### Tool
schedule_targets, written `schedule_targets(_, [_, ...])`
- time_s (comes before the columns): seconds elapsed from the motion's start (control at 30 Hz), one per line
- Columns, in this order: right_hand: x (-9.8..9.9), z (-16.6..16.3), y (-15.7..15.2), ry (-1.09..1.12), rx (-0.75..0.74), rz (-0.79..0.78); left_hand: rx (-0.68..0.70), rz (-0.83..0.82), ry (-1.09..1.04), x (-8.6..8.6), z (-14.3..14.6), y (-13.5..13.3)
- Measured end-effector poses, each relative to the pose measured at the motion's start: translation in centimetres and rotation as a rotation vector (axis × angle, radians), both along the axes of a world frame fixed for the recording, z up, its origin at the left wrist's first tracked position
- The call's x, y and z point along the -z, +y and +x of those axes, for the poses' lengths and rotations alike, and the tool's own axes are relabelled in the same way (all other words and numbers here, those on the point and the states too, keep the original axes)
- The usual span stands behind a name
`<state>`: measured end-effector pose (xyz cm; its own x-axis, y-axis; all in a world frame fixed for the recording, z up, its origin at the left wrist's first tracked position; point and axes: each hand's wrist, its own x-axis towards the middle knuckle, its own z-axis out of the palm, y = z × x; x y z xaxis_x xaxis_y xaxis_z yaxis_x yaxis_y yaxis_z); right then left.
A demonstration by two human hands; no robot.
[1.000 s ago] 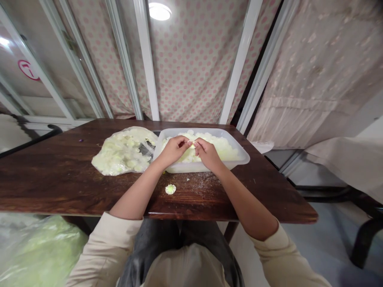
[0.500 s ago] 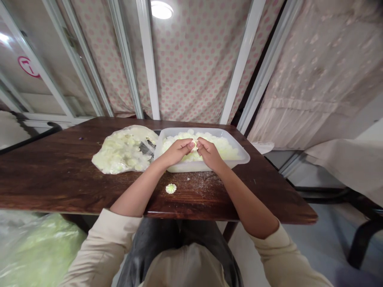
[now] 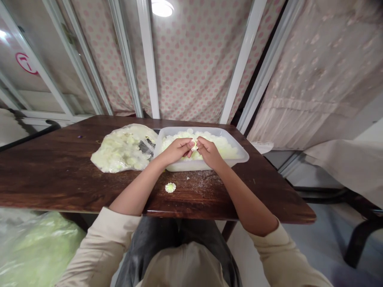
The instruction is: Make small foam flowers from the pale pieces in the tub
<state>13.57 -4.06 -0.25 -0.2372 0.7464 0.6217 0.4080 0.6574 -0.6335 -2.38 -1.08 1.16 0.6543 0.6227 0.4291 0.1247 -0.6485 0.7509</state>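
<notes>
My left hand [image 3: 176,151] and my right hand [image 3: 209,153] meet above a clear plastic tub [image 3: 203,166], pinching a small pale green piece of soft food [image 3: 194,146] between their fingertips. The tub holds a heap of pale, yellow-green pieces [image 3: 220,145], partly hidden by my hands. Left of the tub lies a flattened clear plastic bag [image 3: 121,149] filled with similar pieces, close to my left wrist. A flower-shaped pale green piece [image 3: 170,187] sits on the table in front of the tub.
The dark wooden table [image 3: 54,175] has a pale dusting [image 3: 203,184] near the tub. A large green-tinted plastic bag [image 3: 38,251] lies on the floor at lower left. A white crumpled sheet [image 3: 263,147] sits past the table's right corner.
Both hands remain together over the tub, pinching the small piece. The whole view has shifted slightly; the tub, bag and flower-shaped piece have not moved on the table.
</notes>
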Motion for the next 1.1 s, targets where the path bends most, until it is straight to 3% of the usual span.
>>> schedule_targets(0.17, [0.1, -0.1, -0.2, -0.009, -0.013, 0.070, -0.020, 0.020, 0.014, 0.0, -0.1, 0.4])
schedule_targets(0.37, [0.5, 0.0, 0.9, 0.001, 0.067, -0.016, -0.085, 0.084, 0.092, 0.0, -0.2, 0.7])
schedule_targets(0.5, [0.4, -0.1, 0.7, -0.084, 0.062, 0.034, -0.179, 0.116, 0.128, 0.1, 0.0, 1.0])
schedule_targets(0.8, [0.6, -0.4, 0.3, -0.118, 0.112, -0.039, -0.272, 0.209, 0.054, 0.3, 0.1, 0.2])
schedule_targets(1.1, [0.2, -0.1, 0.4, -0.063, 0.096, 0.015, -0.202, 0.185, 0.060, -0.2, 0.1, -0.3])
